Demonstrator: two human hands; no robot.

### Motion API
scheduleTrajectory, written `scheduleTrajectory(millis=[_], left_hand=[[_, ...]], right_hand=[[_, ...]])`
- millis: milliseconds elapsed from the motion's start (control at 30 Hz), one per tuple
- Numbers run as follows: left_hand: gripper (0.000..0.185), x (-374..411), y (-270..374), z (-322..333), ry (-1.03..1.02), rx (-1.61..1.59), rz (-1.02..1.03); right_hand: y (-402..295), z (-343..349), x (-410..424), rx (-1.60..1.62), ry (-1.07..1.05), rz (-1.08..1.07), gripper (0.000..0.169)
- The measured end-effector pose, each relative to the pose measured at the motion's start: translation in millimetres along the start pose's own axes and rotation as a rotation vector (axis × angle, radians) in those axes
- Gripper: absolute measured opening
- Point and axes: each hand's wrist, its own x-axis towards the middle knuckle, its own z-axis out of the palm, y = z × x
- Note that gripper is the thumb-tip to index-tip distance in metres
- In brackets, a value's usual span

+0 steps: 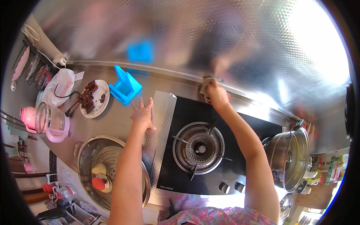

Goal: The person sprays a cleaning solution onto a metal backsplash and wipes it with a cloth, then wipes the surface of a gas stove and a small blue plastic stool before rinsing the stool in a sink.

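My left hand (143,114) lies palm down with spread fingers on the steel counter (119,123), just left of the gas hob. It holds nothing. Beyond its fingertips stands a blue plastic holder (125,87). My right hand (218,91) reaches over the back edge of the black glass hob (202,112) and grips a greyish-brown cloth or pad (206,85) against the ledge by the steel wall. A small reddish round item is partly hidden under that hand. The burner (200,149) between my arms carries no pot.
A plate (104,108) with dark brown pieces stands at the left, near a pink appliance (57,132) and a white plastic bag (59,85). A large steel basin (84,180) holds food and a red-topped item. A large steel pot (281,160) stands right of my right arm.
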Motion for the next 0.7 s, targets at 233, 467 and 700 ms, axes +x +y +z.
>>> scheduleTrajectory(millis=[233,467,700], left_hand=[[0.144,3,-5,8,0.035,0.05,0.038],[0.142,6,-1,5,0.072,0.039,0.079],[0.142,5,-7,6,0.055,0.048,0.052]], right_hand=[[-140,-4,121,0.267,-0.135,-0.198,0.015],[-128,-25,138,1.393,0.111,-0.097,0.02],[-5,-137,16,1.857,0.251,0.171,0.029]])
